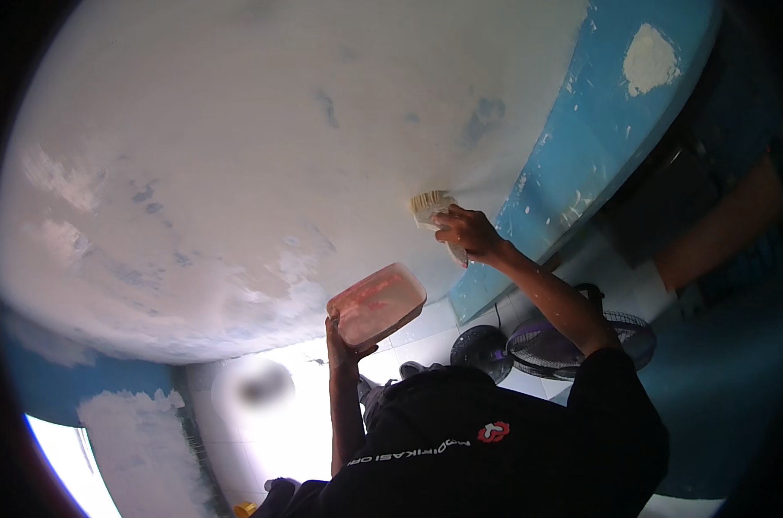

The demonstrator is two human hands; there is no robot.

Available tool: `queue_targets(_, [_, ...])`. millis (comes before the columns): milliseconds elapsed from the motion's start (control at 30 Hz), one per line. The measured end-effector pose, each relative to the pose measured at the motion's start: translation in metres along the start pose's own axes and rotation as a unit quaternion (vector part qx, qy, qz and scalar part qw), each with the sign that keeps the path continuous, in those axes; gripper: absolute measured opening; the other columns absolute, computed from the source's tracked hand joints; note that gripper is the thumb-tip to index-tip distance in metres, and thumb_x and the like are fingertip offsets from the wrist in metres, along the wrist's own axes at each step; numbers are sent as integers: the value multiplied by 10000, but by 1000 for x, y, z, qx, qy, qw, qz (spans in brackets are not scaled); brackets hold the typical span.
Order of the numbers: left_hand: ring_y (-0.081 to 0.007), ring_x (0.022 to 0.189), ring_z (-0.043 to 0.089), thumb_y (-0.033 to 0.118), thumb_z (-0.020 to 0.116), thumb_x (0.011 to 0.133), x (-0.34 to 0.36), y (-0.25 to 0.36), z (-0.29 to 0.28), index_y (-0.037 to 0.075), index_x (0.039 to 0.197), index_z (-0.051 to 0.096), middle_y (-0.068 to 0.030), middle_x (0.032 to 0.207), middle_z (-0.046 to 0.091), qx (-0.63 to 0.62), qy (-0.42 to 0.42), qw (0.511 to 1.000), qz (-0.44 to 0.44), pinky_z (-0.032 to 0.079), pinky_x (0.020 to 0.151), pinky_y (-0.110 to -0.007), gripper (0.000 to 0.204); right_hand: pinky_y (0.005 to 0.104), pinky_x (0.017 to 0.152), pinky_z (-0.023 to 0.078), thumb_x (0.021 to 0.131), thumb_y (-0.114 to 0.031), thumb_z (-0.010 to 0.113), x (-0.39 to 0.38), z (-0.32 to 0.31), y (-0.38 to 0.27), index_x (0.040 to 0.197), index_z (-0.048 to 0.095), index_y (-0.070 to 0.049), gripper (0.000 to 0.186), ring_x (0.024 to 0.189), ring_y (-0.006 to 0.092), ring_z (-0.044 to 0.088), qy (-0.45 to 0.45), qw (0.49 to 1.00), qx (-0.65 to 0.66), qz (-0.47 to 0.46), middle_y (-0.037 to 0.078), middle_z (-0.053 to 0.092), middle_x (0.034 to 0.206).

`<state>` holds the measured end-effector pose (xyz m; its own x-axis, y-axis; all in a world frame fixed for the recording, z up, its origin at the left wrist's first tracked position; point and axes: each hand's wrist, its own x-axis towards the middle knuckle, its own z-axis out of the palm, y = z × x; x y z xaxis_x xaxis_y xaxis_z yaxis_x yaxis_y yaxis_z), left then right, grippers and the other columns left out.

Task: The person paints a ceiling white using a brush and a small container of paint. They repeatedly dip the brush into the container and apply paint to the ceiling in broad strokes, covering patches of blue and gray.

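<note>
In my right hand (471,231) is a wide paintbrush (432,207), gripped by its handle. Its pale bristles are at the whitish wall (262,155), close to the blue strip; whether they touch cannot be made out. Lower and to the left, my left hand (339,344) supports a rectangular plastic tub (378,304) from its near left corner. Reddish streaks and a pale, pinkish coating show inside the tub. Faint bluish-grey spots and rougher white strokes mark the wall.
A blue painted strip (573,155) with a white patch (651,60) borders the wall on the right. A black and purple fan (581,345) stands on the tiled floor below my right arm. At lower left is a blue wall (132,375) partly covered in white. A small yellow object (245,509) lies nearby.
</note>
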<state>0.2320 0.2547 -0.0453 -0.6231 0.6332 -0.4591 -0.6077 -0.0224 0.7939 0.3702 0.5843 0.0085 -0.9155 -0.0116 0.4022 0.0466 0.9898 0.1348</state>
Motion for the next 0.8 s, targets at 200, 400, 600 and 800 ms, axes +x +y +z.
queue_targets(200, [-330, 1051, 661, 580, 452, 982, 4, 0, -33, 69, 1444, 392, -187, 1281, 577, -5, 26, 1000, -15, 592, 634, -397, 692, 358, 763, 587, 621, -5, 744, 59, -144, 28, 802, 717, -118, 215, 1004, 262, 668, 207, 978, 18, 24, 77, 707, 1095])
queue_targets(400, [-351, 1033, 662, 581, 470, 975, 12, 7, -31, 52, 1435, 397, -200, 1275, 575, 4, 5, 1000, 0, 594, 621, -410, 705, 329, 843, 560, 699, -129, 697, 52, -120, 14, 865, 757, -167, 181, 1024, 244, 658, 328, 942, 6, 72, 48, 700, 1166])
queue_targets(600, [-344, 1021, 664, 505, 506, 987, 21, 4, -18, 35, 1429, 400, -209, 1264, 580, -32, -19, 999, 3, 602, 606, -385, 654, 368, 826, 583, 737, -118, 675, -8, -31, 13, 830, 717, -150, 107, 1067, 254, 649, 61, 995, 62, 50, 24, 693, 1150])
queue_targets(800, [-334, 1022, 666, 500, 527, 972, 14, -1, -19, 39, 1429, 401, -208, 1246, 593, 47, -37, 998, 30, 596, 609, -374, 661, 341, 745, 580, 604, 93, 692, 31, -170, 52, 783, 691, -78, 247, 949, 258, 677, 226, 972, 4, 63, 73, 723, 1119])
